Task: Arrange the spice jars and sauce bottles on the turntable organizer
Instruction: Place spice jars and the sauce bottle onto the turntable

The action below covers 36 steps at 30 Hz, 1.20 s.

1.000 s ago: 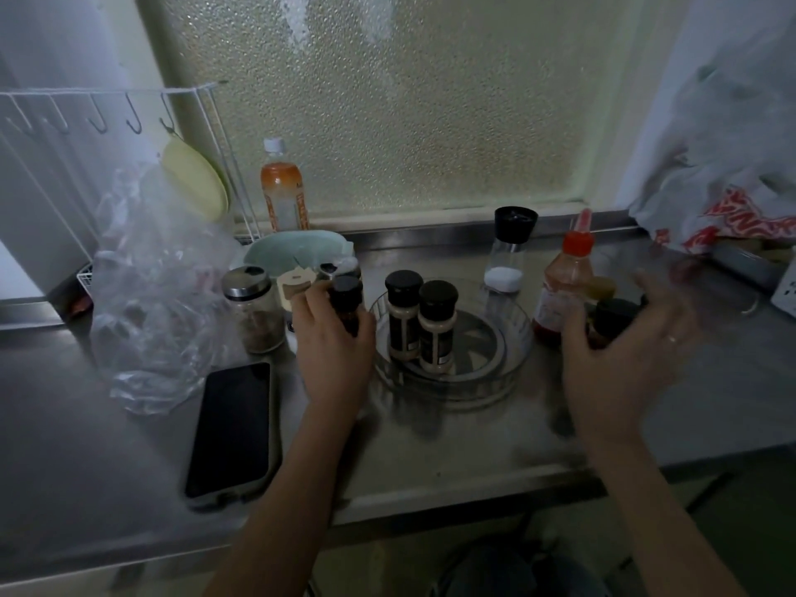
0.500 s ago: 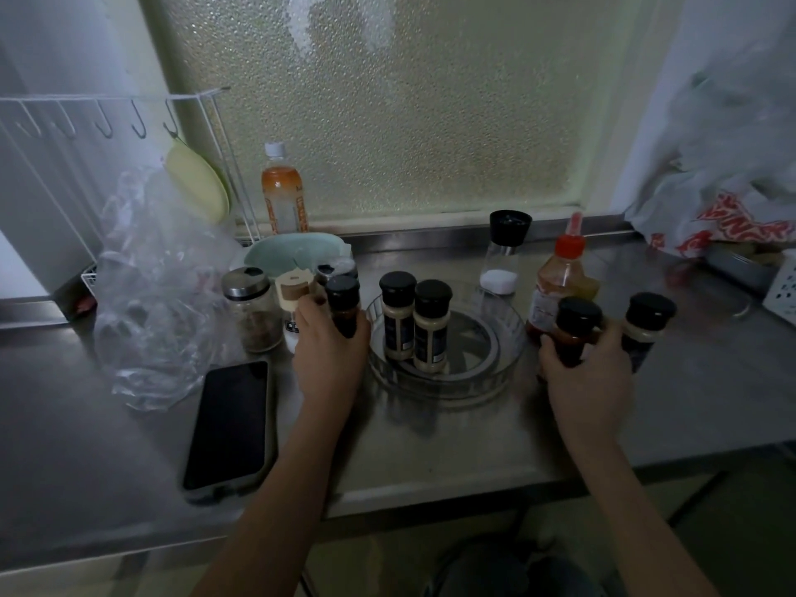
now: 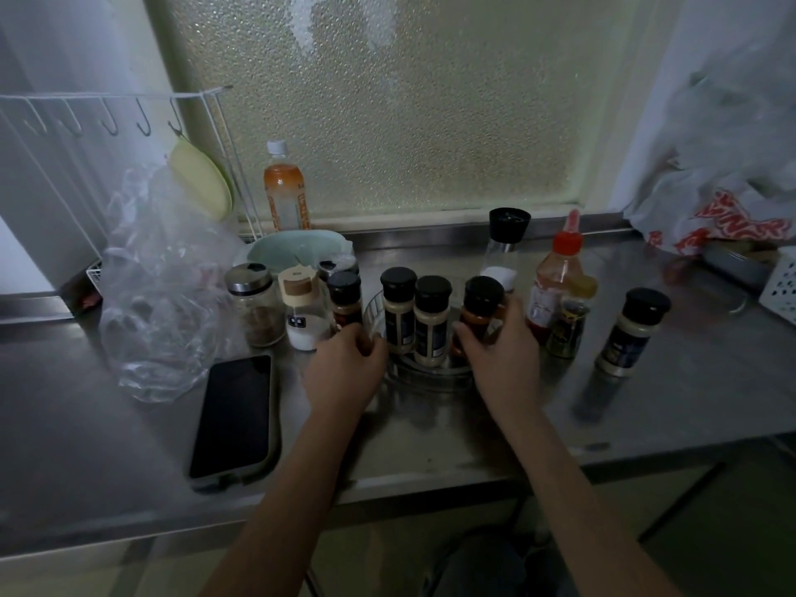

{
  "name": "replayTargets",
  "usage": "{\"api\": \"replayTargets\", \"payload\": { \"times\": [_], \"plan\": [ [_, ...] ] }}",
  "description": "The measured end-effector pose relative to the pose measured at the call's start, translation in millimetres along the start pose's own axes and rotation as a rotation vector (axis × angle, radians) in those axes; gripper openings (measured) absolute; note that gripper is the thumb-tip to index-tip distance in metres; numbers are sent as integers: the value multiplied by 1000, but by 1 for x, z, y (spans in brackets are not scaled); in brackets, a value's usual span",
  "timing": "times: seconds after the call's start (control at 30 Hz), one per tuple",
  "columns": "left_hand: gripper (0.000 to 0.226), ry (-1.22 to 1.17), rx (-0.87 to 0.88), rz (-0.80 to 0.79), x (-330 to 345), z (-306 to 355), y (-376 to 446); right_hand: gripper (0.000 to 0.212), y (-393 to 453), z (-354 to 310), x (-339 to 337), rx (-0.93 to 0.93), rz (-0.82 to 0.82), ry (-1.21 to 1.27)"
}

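Steel counter (image 3: 430,441) under a frosted window, dimly lit. Far left: crumpled clear bag (image 3: 159,303), then dark phone (image 3: 234,417) lying flat near the front edge. Next, off the turntable: steel-lidded glass jar (image 3: 254,305), beige-capped salt shaker (image 3: 301,314), black-capped red spice jar (image 3: 345,299). Left hand (image 3: 344,372) curled at the turntable's (image 3: 424,374) left rim, fingers bent; whether gripping the rim or merely resting on it cannot be told. Inside the clear round tray: two pale black-capped jars (image 3: 415,323) upright, touching. Right hand (image 3: 502,351) wrapped around a red-orange spice jar (image 3: 478,321), tilted, base at or just over the tray's right side. Beyond: tall salt grinder (image 3: 504,247), red-capped sauce bottle (image 3: 555,282), small dark jar (image 3: 568,321), lone pale spice jar (image 3: 629,333) well apart on the right. Likely light, rigid, smooth-sided and somewhat slippery; top-heavy enough to topple neighbours. Best held around the mid-body, below the cap, and set down straight.
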<state>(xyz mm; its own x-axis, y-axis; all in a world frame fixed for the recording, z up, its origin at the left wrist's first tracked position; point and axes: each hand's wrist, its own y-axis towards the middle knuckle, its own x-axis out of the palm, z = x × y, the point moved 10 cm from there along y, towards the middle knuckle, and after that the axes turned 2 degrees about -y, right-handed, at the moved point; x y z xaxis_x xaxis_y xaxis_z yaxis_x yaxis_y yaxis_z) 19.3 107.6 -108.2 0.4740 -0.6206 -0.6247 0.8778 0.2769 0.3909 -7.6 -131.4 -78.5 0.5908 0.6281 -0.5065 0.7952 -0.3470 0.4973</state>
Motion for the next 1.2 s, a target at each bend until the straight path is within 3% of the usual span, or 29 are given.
{"api": "replayTargets", "payload": {
  "times": [0.17, 0.23, 0.33, 0.5, 0.6, 0.7, 0.87, 0.93, 1.03, 1.07, 1.1, 1.2],
  "plan": [
    [31, -8, -44, -54, 5, -4, 2, 49, -5, 0, -12, -11, -23, -5],
    [31, -26, -44, -44, 4, -5, 2, 38, -12, 6, -29, -49, 2, -156],
    [32, -45, -35, -27, 3, -4, 3, 25, -17, 22, -25, -85, -157, -369],
    [28, -65, -33, 8, -3, -1, 2, 17, -36, 5, -19, -163, -213, -301],
    [24, -78, -18, 41, -8, 1, 2, 18, -57, -12, -9, -203, -236, -249],
    [23, -97, 24, 47, -8, 6, 2, 33, -77, -31, 11, -257, -312, -245],
    [20, -64, 101, -97, 10, 12, 1, 45, -86, -57, 28, -310, -379, -139],
    [18, -64, 94, -115, 12, 10, 2, 42, -72, -52, 3, -257, -250, -53],
    [14, -58, 93, -103, 12, 10, 3, 40, -30, -14, -76, -85, 201, -29],
    [14, -66, 92, -87, 11, 10, 4, 43, -15, 0, -96, -30, 285, -58],
    [14, -80, 92, -65, 8, 11, 5, 50, -1, 13, -107, 22, 300, -99],
    [17, -125, 116, -2, 0, 12, 6, 58, 33, 41, -97, 137, 125, -244]
  ]
}}
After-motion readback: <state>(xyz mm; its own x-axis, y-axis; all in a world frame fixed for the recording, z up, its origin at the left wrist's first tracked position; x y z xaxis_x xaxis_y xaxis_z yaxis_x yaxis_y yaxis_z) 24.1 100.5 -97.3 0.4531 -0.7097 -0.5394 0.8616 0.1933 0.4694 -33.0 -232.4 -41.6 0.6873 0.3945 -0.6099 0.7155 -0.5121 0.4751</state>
